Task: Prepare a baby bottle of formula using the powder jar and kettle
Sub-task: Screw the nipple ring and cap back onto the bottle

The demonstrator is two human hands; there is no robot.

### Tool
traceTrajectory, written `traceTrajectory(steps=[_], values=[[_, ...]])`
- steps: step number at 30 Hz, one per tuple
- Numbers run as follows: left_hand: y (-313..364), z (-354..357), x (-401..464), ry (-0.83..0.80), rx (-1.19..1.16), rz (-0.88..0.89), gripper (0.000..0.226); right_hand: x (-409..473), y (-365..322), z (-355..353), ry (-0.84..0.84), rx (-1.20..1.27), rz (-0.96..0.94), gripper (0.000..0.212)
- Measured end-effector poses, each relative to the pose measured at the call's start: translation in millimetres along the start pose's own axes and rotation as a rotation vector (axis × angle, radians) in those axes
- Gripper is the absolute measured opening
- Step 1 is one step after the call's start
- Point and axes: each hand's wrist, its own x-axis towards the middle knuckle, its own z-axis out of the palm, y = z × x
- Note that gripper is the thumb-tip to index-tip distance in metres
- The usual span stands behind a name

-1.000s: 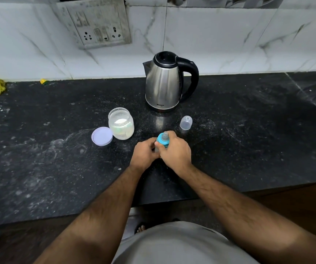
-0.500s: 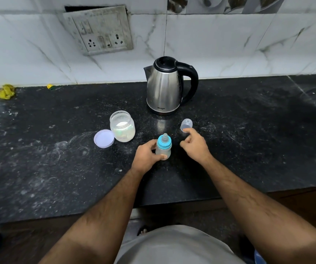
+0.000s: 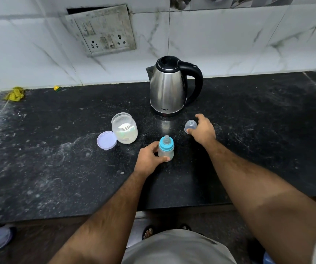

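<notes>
Bottle: the bottle (image 3: 166,150) stands upright near the front of the counter (image 3: 248,141), teat and blue collar on; it looks small, light and easy to tip, its plastic wall probably smooth, so the low body is the place to hold it.
Left hand: the left hand (image 3: 149,159) grips the bottle's lower body, fingers (image 3: 165,159) and thumb curled round it.
Right hand: the right hand (image 3: 202,130) pinches the cap (image 3: 190,125) between thumb and fingers, just right of the bottle and in front of the kettle.
Cap: clear, thin and very light; likely to skid or pop out if squeezed hard.
Kettle: the kettle (image 3: 169,86) stands behind the bottle, handle to the right, well apart from both hands.
Jar: the jar (image 3: 124,128) is open, powder inside, its lid (image 3: 106,140) touching its left side; it sits left of the bottle, near the left wrist's path.
Obstructions: nothing lies between cap and bottle.
</notes>
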Motion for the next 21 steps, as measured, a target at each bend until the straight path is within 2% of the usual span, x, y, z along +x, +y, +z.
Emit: traceTrajectory(steps=[5, 10, 18, 21], values=[[0, 0, 0, 0.002, 0.026, -0.010, 0.055, 0, -1, 3, -0.018, -0.131, -0.039, 0.045], [2, 0, -1, -0.003, 0.054, -0.004, 0.060, -4, -3, -4, -0.030, -0.129, -0.042, 0.035], [-1, 1, -5, 0.003, 0.033, 0.034, 0.063, -27, -26, -26, 0.031, 0.191, -0.133, 0.042], [-3, 0, -7, 0.009, 0.010, 0.040, 0.060, -48, -42, -36, 0.017, 0.320, -0.198, 0.053]])
